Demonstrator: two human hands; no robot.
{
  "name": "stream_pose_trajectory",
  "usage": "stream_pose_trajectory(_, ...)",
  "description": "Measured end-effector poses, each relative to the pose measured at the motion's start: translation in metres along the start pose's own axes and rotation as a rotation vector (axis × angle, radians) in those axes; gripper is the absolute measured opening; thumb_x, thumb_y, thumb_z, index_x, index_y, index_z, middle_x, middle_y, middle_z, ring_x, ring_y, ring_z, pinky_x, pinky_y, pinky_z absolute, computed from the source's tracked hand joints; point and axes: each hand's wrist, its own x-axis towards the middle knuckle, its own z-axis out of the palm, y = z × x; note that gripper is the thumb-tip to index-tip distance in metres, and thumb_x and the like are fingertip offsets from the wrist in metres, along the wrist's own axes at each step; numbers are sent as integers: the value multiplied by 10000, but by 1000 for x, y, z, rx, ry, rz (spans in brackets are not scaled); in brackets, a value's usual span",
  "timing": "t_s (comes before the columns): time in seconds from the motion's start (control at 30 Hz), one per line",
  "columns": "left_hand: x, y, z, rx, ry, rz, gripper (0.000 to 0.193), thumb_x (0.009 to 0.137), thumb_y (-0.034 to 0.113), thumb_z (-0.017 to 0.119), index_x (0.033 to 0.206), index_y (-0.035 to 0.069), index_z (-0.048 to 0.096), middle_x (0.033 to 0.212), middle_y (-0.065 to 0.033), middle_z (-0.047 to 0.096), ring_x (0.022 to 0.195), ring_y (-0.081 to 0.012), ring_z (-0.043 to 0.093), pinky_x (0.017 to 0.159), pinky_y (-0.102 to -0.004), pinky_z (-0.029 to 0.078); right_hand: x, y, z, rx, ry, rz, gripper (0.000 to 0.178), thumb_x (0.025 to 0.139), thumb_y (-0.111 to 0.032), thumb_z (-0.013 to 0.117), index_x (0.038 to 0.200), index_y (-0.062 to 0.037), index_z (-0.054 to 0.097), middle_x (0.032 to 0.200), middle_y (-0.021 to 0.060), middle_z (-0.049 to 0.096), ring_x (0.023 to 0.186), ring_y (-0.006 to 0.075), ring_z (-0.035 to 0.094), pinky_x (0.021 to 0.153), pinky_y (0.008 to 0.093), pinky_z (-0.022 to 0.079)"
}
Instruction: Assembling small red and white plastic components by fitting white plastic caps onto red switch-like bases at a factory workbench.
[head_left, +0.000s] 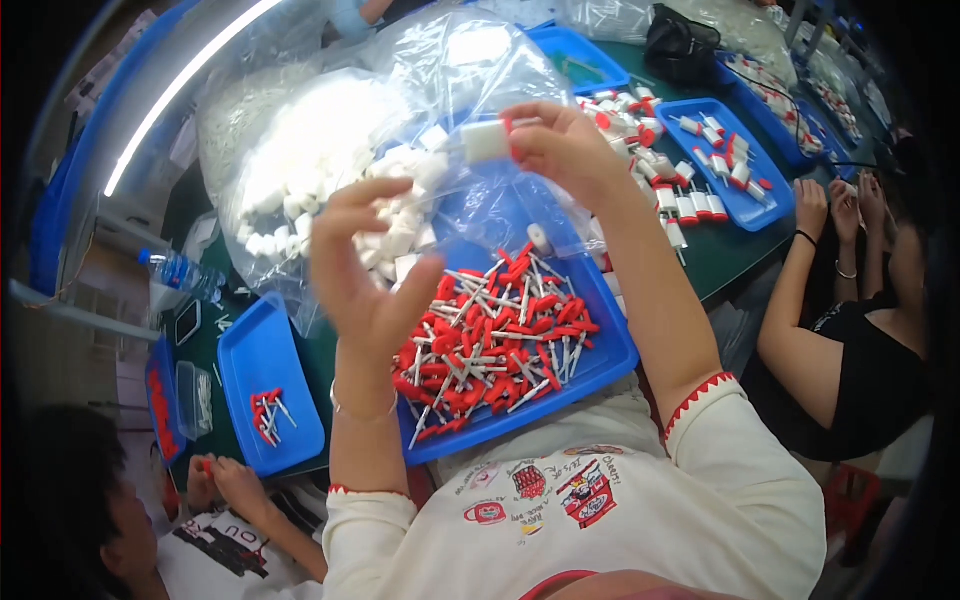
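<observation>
My right hand (565, 148) is raised over the table and grips a small white block with a red-tipped pin (492, 138) stuck into its side. My left hand (362, 270) is lifted with its fingers curled and spread; nothing shows in it. Below both hands a blue tray (610, 355) holds a heap of several red-and-white pins (490, 345). Behind the tray a clear plastic bag (330, 150) is full of white blocks, some spilling at its mouth.
A second blue tray (262, 365) with a few pins lies at left, near a person's hands. Another blue tray (725, 160) of assembled pieces sits at right, beside a seated person in black. A water bottle (180, 272) lies at far left, a black bag (682, 45) at the back.
</observation>
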Motion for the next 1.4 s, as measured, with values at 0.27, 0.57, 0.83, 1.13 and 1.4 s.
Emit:
stream_pose_trajectory(0.27, -16, 128, -27, -843, 89, -118, 238, 751, 359, 625, 878, 178, 536, 986, 4, 509, 950, -193, 422, 799, -368, 284, -30, -15, -198, -638, 992, -39, 330, 712, -165, 661, 1004, -37, 575, 807, 51, 605, 706, 80, 539, 566, 241, 416)
stream_pose_trajectory(0.57, -11, 193, -36, -991, 273, -493, 100, 732, 178, 647, 653, 235, 626, 887, 65, 439, 916, -201, 361, 785, -393, 234, -33, 31, -259, -1422, 850, 230, 431, 639, -214, 663, 1016, -28, 571, 966, 173, 605, 895, 259, 586, 788, 318, 450)
stream_pose_trajectory(0.83, 19, 194, -46, -965, 123, -707, 175, 622, 57, 749, 561, 160, 621, 886, 53, 442, 908, -173, 378, 833, -361, 224, 14, -12, -154, -1429, 612, -373, 392, 702, -230, 643, 1045, -61, 554, 1005, 161, 543, 935, 254, 535, 791, 345, 439)
stream_pose_trajectory(1.13, 16, 190, -41, -777, 338, -516, 176, 625, 39, 723, 613, 190, 631, 845, 34, 410, 875, -119, 376, 786, -257, 231, 196, 24, -57, -1445, 183, -637, 547, 733, -435, 606, 1104, -41, 525, 1016, 185, 557, 954, 306, 531, 832, 356, 414)
stream_pose_trajectory(1.4, 17, 156, -40, -817, 439, -294, 144, 662, 79, 674, 678, 200, 598, 797, 22, 391, 819, -96, 369, 723, -212, 255, 263, 30, -40, -1487, 438, 48, 907, 618, -655, 582, 1218, 5, 418, 1193, 256, 457, 1109, 378, 445, 920, 364, 375)
